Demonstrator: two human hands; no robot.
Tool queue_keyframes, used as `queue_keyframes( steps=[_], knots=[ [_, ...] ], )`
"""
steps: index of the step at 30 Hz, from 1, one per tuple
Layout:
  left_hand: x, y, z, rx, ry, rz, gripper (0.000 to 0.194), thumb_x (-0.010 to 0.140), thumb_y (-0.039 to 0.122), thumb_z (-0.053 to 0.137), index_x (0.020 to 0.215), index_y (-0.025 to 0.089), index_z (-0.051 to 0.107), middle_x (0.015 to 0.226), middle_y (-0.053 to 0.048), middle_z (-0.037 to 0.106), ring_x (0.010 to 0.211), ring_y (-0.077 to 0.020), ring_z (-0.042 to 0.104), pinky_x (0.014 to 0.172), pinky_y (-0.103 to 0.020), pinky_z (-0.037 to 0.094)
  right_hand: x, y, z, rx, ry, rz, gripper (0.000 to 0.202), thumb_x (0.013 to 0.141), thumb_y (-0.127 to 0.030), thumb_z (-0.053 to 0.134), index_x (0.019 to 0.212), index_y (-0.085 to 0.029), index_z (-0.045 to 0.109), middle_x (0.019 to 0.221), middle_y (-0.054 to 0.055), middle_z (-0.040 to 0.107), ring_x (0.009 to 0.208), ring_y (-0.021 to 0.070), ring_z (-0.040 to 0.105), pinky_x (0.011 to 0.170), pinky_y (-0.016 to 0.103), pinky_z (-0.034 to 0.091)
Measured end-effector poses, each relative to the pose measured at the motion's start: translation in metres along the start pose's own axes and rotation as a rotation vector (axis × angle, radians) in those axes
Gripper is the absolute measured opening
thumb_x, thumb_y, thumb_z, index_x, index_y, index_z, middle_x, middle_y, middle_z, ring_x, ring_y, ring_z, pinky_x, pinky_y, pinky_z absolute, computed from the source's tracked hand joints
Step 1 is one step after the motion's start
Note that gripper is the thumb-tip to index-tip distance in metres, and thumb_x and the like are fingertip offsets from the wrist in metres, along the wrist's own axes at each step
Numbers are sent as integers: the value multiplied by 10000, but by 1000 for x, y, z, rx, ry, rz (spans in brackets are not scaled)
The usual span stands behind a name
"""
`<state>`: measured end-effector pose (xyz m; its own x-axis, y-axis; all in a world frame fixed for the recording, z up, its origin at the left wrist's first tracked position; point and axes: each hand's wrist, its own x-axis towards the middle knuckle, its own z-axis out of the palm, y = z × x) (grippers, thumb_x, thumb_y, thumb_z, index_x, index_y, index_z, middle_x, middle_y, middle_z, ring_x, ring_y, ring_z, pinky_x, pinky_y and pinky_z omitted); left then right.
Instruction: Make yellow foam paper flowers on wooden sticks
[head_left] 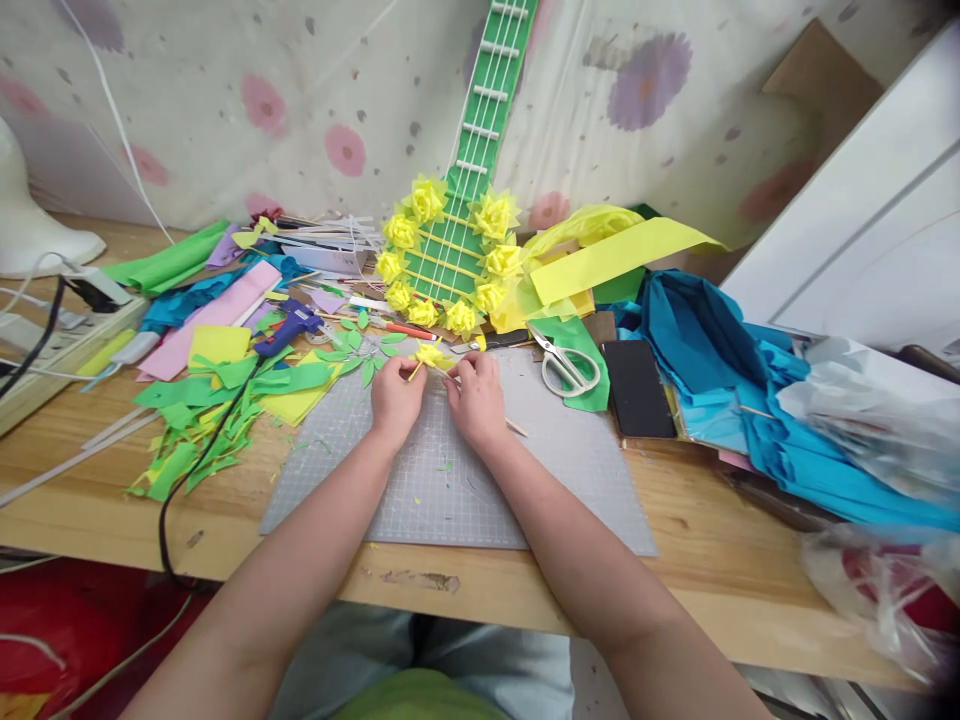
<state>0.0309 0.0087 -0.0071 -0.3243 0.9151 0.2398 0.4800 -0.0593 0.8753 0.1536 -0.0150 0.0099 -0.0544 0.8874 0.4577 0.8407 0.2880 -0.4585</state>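
Between both hands, above the far part of the grey cutting mat (450,500), is a small yellow paper flower (431,354). My left hand (397,400) pinches it from the left, fingers closed around its lower part. From the right, my right hand (478,400) is closed at the flower's edge; a thin wooden stick (516,428) pokes out beneath this hand, and I cannot tell how firmly it is held. Just beyond stands a green paper guitar (457,250), its body ringed with several yellow paper roses and its neck leaning on the wall.
Right of the mat lie white-handled scissors (570,372), a black phone (639,390) and blue crepe paper (697,330). At the left are a blue glue gun (289,325) with its black cord, green and yellow scraps (187,440), and a power strip (67,340). Green paper leaves (364,345) sit behind my left hand.
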Motion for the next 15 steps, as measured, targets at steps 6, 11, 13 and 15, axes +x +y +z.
queue_keyframes(
  steps=[6,11,13,15],
  knots=[
    [17,-13,-6,-54,60,-64,144,708,271,547,799,169,594,797,-43,649,714,-147,596,679,-271,449,1,6,-7,-29,-54,27,85,773,-210,480,778,-193,564,953,81,533,928,213,484,664,300,419],
    [29,-19,-16,26,-45,-46,190,737,238,504,866,173,628,873,-44,669,762,-154,606,720,-279,448,4,15,-10,-67,-52,55,89,782,-229,450,788,-208,537,872,40,565,861,175,528,637,264,381],
    [30,-17,-18,72,-105,6,211,741,230,496,874,168,648,901,-49,677,779,-159,603,747,-282,445,4,16,-11,-60,-44,53,103,798,-266,448,789,-211,535,870,28,571,843,163,540,625,254,369],
    [30,-13,-18,81,-180,46,225,743,227,494,875,166,665,910,-47,683,784,-162,605,755,-275,444,4,15,-11,-51,-43,45,155,812,-336,453,774,-212,538,863,19,574,815,155,552,605,247,359]
  ],
)
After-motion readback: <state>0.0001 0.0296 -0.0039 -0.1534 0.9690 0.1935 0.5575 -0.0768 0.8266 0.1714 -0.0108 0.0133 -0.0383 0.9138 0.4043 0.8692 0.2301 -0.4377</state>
